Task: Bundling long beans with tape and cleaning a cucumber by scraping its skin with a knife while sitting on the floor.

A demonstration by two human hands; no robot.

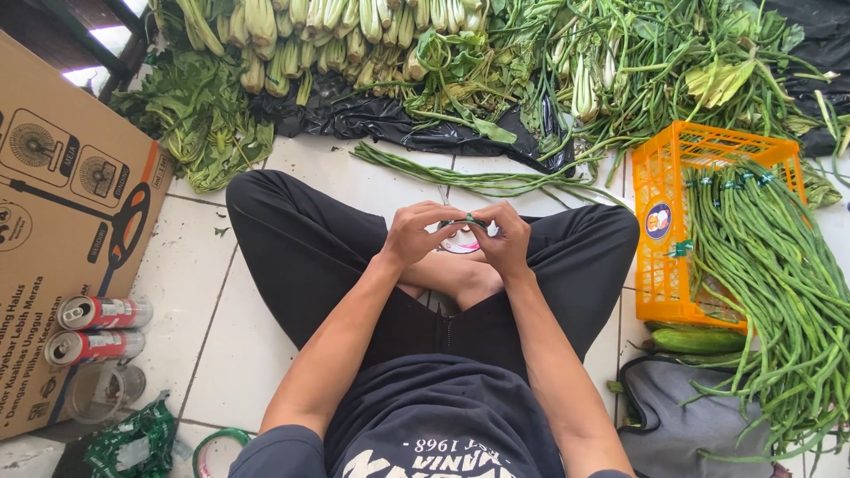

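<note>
Green tape, a thin strip of it, is stretched between the two hands in the head view, above the person's crossed legs in black trousers [301, 257]. Left hand [416, 232] pinches one end of the green tape strip [467, 221] with thumb and forefinger; right hand [506, 241] pinches the other end, both hands drawn close together, knuckles nearly meeting. A small roll with a white and pink face [460, 241] sits just below the strip, partly covered by the fingers. Judgement: the strip handles best kept taut and flat between the pinches, sticky face turned away from the fingertips, so that it does not fold onto itself. Loose long beans [478, 180] lie on the tile just beyond the knees; bundled long beans [761, 257] drape over the orange crate [660, 257] on the person's right side, and a cucumber [699, 341] lies beside a grey bag [682, 416]. Leafy greens [460, 53] are heaped on black plastic sheet [372, 115] at the far side. On the left side stand a cardboard box [62, 221], two drink cans [97, 327] and a clear cup [102, 389]. Hard to make out: whether the tape is still joined to the roll, since fingers hide the join; how long the strip is. Cut off: the bag's lower edge, and a green ring [217, 440] at the bottom border.
</note>
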